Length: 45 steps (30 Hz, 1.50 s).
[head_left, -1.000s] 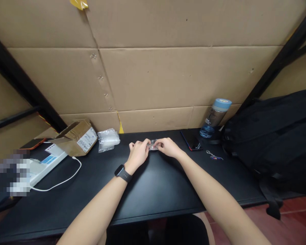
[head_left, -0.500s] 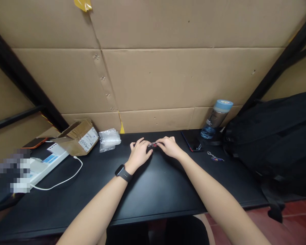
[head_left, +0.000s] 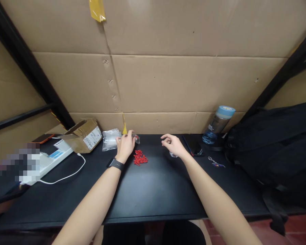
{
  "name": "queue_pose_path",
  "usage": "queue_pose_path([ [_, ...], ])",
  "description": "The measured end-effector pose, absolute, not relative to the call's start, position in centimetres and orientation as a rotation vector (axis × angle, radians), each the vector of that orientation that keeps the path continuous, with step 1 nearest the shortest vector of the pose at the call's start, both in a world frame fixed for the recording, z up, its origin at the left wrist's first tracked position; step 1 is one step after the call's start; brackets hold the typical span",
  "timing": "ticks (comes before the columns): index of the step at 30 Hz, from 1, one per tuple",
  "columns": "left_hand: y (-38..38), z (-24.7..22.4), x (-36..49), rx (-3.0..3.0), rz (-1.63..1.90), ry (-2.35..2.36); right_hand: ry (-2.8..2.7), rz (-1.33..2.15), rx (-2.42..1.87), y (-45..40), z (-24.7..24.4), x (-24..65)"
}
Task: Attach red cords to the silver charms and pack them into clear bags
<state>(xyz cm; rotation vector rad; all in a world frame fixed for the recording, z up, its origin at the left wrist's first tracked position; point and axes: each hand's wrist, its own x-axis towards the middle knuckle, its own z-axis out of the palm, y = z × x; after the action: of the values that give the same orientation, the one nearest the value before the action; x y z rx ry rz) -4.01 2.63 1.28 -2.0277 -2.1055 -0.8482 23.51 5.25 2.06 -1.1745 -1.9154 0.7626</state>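
Note:
My left hand (head_left: 126,145), with a dark watch on its wrist, hovers low over the table, fingers apart. Right beside its fingertips is a small clear plastic packet (head_left: 137,139) with a bit of red in it; whether they touch I cannot tell. A tangle of red cord (head_left: 140,158) lies on the black table (head_left: 155,190) between my hands. My right hand (head_left: 173,145) is loosely curved, thumb and forefinger apart. Under its palm side shows a small clear, shiny object (head_left: 172,154), mostly hidden by the hand.
Left stand a plastic bag (head_left: 109,141), an opened cardboard box (head_left: 85,139) and a white power strip (head_left: 58,160) with a cable. Right are a phone (head_left: 195,146), a water bottle (head_left: 216,126), a keychain (head_left: 216,163) and a black backpack (head_left: 275,149). Cardboard panels (head_left: 178,85) rise behind.
My hands were together on a small clear item with red in it. They have moved apart, the left one leftward. The red cord now lies exposed on the table.

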Motion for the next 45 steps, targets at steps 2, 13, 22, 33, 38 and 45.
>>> queue_pose_path([
  [2,2.6,1.0,-4.5,-1.915,-0.709,-2.125,-1.92,0.763,-1.172,5.4,2.0,23.6],
  [13,2.8,0.1,-4.8,-2.197,-0.594,-2.02,-2.341,0.405,-1.368,5.5,2.9,26.6],
  [22,1.7,1.9,-5.8,-2.817,-0.415,-1.599,-2.601,0.549,-1.528,6.0,3.0,29.0],
  [33,1.2,1.8,-4.9,-2.671,-0.575,-1.667,-2.593,0.48,-1.555,5.1,4.3,28.4],
  [38,0.8,2.3,-3.7,-2.647,-0.829,-1.729,-2.546,0.367,-1.557,4.7,4.6,28.1],
  [45,0.0,2.6,-2.1,-2.778,-0.968,-1.66,-2.517,0.497,-1.485,4.7,4.7,28.9],
])
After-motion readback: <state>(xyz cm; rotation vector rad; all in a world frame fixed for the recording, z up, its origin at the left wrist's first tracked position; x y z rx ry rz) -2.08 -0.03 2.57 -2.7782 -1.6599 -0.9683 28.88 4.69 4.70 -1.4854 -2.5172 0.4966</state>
